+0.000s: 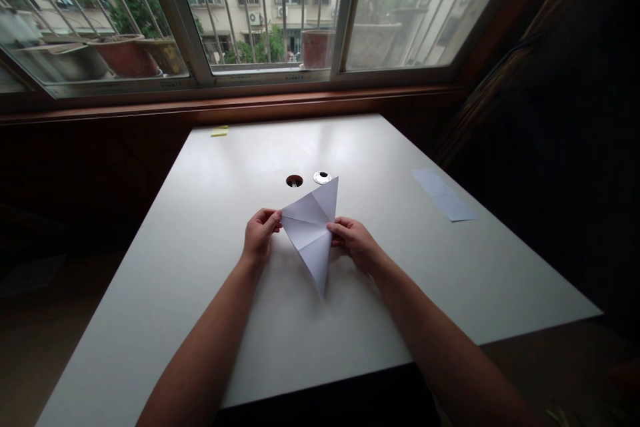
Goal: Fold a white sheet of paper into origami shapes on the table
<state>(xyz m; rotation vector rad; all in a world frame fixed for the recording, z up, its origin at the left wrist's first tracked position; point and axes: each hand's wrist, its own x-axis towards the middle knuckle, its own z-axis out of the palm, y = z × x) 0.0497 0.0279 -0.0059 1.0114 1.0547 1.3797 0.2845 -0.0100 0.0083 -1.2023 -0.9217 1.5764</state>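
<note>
A white sheet of paper (307, 223), folded into a triangle with crease lines across it, is held up just above the white table (210, 320). My left hand (261, 230) pinches its left corner between thumb and fingers. On the opposite side, my right hand (353, 237) grips the middle of the long edge, thumb on the near face and fingers behind. One point of the triangle reaches up toward the far side, and another hangs down toward me. The back of the paper is hidden.
A round hole (295, 181) in the tabletop lies beside a silvery round cover (322, 177). Yellow sticky notes (220, 131) sit at the far left edge. A flat strip of white paper (443, 195) lies near the right edge. Beyond the table is a barred window (265, 73).
</note>
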